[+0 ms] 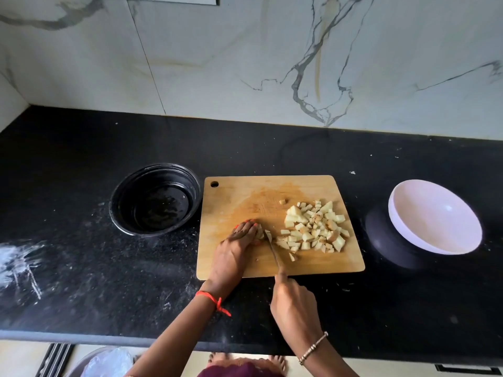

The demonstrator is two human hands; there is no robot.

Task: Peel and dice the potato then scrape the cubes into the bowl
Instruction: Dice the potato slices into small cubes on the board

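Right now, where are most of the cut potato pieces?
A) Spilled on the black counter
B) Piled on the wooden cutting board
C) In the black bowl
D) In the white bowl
B: the potato cubes sit in a heap on the right part of the wooden cutting board, while the white bowl on the right holds no potato and the black bowl on the left shows no pieces either.

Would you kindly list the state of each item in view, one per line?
Potato cubes: diced, piled on board.
Potato piece: uncut, under left hand.
Knife: in right hand, blade on board.
White bowl: empty, tilted.
Black bowl: upright, wet inside.
Cutting board: flat, stained.
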